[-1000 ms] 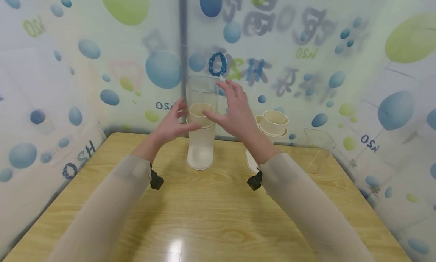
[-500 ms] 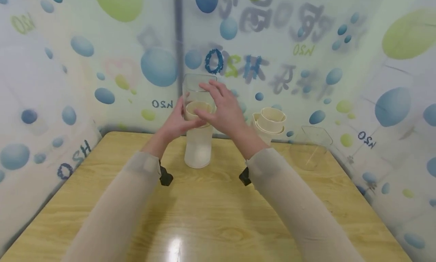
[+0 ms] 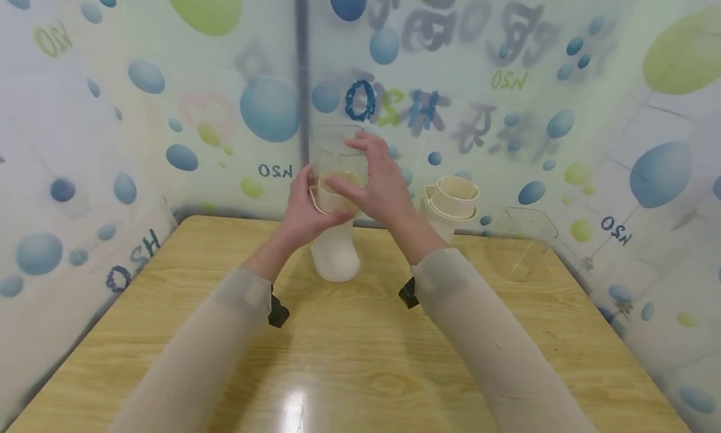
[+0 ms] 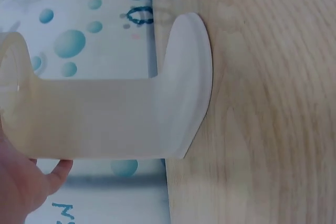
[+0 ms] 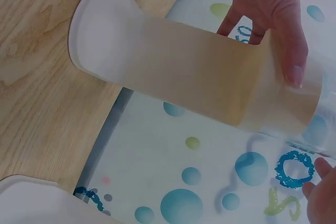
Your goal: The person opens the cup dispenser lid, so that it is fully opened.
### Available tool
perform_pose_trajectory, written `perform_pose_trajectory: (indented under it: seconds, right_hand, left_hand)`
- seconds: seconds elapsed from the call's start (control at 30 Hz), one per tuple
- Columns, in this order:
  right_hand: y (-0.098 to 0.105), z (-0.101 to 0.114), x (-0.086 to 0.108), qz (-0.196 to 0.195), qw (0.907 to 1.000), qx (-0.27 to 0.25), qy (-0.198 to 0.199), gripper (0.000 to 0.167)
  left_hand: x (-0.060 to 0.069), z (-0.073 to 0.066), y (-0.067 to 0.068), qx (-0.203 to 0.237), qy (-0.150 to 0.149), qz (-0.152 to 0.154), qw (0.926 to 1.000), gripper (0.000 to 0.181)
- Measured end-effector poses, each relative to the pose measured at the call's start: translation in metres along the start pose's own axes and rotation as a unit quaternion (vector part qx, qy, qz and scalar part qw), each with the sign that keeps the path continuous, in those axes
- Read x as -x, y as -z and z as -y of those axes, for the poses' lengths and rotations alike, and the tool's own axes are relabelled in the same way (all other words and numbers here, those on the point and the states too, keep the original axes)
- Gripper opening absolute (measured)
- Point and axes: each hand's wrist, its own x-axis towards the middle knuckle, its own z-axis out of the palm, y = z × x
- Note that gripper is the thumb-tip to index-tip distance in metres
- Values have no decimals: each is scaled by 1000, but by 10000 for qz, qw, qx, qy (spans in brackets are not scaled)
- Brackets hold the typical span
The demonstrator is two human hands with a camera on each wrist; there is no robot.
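Note:
A cream stand (image 3: 336,261) with a rounded base and a ring-shaped top stands at the table's back, with a clear container (image 3: 337,140) upright in its top. My left hand (image 3: 308,215) grips the stand just below the ring, its thumb across the front. The right hand (image 3: 387,186) holds the clear container's right side, its thumb in front and fingers near the rim. In the left wrist view, the left hand (image 4: 23,187) is beside the stand's body (image 4: 105,119). The right wrist view shows the left thumb on the ring, with fingertips of the right hand (image 5: 323,198) near the container (image 5: 329,111).
A second cream stand (image 3: 454,201) stands to the right, partly behind the right forearm. Farther right, another clear container (image 3: 521,245) rests near the table's back right corner. Patterned walls (image 3: 225,64) rise behind the wooden table (image 3: 349,358) and at both sides.
My left hand has moved right and closed round the stand's upper part. The right hand has come onto the container. The stand's base is slightly farther right.

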Motion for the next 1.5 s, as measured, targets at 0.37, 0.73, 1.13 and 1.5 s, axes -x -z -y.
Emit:
perform_pose_trajectory:
  seconds: [0.37,0.73,1.13,1.5]
  right_hand:
    - [-1,-6,6,-152,9987,-477,21,81]
    - [-1,-5,8,-309,9887,-1420,-364,91]
    - [-7,12,7,-609,9823,-1247,-1256,86]
    - [0,16,2,-570,9857,-914,-1299,74]
  left_hand:
    - [17,-7,-24,-526,-123,-969,9938,134]
    - [25,-20,-37,-791,-37,-1233,9892,133]
    - [21,-18,-31,-366,98,-662,9971,130]
    - [18,-22,-30,-728,112,-630,9953,132]
